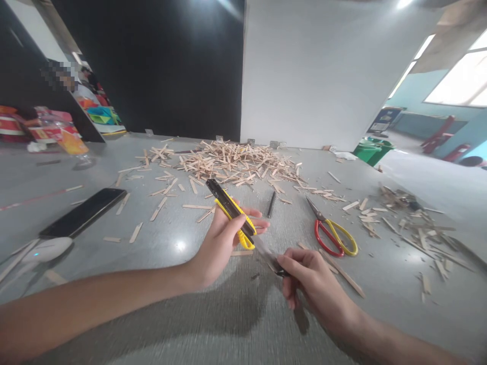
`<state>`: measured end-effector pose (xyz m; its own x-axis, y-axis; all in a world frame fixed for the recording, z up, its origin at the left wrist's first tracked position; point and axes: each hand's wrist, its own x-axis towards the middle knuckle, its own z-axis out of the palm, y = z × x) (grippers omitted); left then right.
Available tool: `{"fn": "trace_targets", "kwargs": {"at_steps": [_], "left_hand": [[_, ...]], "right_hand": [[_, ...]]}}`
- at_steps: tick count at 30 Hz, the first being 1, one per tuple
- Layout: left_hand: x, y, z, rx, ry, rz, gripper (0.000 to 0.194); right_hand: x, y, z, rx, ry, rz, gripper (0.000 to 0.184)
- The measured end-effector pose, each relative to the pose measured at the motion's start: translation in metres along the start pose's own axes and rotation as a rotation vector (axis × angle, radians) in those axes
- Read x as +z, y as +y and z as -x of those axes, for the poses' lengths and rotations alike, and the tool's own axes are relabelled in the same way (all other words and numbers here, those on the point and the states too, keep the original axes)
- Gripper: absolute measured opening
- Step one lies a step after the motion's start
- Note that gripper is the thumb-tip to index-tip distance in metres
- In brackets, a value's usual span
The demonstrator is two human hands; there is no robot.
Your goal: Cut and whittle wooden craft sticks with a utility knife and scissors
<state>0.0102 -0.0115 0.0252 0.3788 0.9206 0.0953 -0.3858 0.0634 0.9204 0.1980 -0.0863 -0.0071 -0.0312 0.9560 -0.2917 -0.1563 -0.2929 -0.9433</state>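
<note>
My left hand (220, 238) is closed around a yellow and black utility knife (230, 208), its thumb lying along the body and the other fingers partly spread behind. In a pinch, my right hand (314, 279) holds the dark end of a thin, greyish knife blade (266, 253). The blade points up and left toward the lower end of the knife; motion blur hides whether it sits inside the body. Beyond the hands lies a short black rod (271, 204). Scissors (331, 230) with one red and one yellow handle rest right of the hands.
A heap of wooden sticks (239, 161) stands against the black and grey panels (304, 71). More sticks and debris (422, 223) lie at the right. At left are a black phone (83, 212), a white device (47, 250) and a plastic bottle (72, 142). A person is behind the left panel.
</note>
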Motion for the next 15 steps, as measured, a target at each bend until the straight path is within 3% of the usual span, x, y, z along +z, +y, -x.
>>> {"fn": "trace_targets", "kwargs": {"at_steps": [5, 15], "left_hand": [[0.0007, -0.0002, 0.0022, 0.043, -0.018, -0.133, 0.060], [-0.0012, 0.0052, 0.0018, 0.095, 0.012, -0.194, 0.057]], "right_hand": [[-0.0008, 0.0024, -0.0013, -0.025, -0.003, -0.062, 0.049], [0.0022, -0.0050, 0.0035, -0.173, -0.043, -0.102, 0.047]]}}
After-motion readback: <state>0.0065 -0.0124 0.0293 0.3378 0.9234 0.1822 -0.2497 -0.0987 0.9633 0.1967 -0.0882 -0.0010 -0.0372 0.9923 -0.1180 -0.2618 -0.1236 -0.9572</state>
